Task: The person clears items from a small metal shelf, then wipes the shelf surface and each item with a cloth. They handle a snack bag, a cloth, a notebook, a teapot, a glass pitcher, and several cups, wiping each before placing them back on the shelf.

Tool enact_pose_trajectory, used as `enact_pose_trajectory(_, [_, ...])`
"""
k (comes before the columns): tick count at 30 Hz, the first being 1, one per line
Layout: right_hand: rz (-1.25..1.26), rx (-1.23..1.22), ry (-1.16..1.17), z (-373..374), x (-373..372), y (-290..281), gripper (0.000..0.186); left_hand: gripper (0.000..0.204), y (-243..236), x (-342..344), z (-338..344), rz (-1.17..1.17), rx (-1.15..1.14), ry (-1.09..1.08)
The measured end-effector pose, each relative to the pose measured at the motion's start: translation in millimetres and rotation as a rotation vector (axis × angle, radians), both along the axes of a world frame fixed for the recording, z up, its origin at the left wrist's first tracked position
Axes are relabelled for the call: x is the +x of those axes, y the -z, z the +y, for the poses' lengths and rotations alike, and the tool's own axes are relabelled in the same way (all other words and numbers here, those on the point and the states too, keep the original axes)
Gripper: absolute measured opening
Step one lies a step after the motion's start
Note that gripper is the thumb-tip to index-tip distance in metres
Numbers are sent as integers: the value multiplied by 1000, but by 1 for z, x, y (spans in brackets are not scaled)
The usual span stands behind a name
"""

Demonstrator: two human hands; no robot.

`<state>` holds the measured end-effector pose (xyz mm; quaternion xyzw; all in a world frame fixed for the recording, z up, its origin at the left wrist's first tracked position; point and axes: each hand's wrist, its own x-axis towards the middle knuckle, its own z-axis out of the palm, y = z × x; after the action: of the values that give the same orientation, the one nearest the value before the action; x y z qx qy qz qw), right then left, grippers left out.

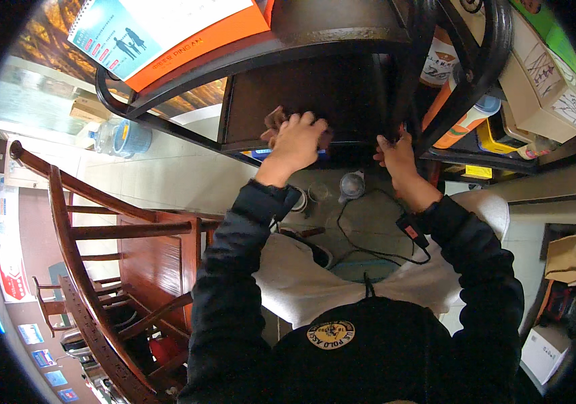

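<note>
My left hand (296, 143) is over the front part of a dark shelf board (301, 81), fingers curled over a blurred brownish item (273, 122) that I cannot make out. Under that board's front edge a small blue object (260, 154) shows. My right hand (399, 158) is at the board's right end beside a black upright, fingers curled; what they hold is hidden. Below lie a small translucent pot (352, 185) and a black cable with a switch box (410, 229).
An orange-backed calendar (194, 57) lies on the upper shelf. Right, boxes (540, 91) and containers crowd shelves; cartons (564, 259) sit lower. A wooden chair (153, 262) stands at my left, with a blue bucket (126, 138) beyond. My legs frame the floor below.
</note>
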<state>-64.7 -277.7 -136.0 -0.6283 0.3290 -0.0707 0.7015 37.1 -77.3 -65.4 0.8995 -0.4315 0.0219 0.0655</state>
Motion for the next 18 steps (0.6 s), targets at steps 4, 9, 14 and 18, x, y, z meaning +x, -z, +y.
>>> enact_pose_trajectory(4, [71,-11,-22,4,-6,-5,65,39,-4,12,62,-126,-132,-347])
enact_pose_trajectory(9, [92,59,-74,7,-12,-8,48,47,7,33,133,-394,-437,-827])
enact_pose_trajectory(14, [108,68,-82,5,-17,-7,60,53,56,35,132,-290,-281,-712])
enact_pose_trajectory(18, [103,-94,-145,-5,-11,-1,66,47,65,34,111,-223,-373,-869])
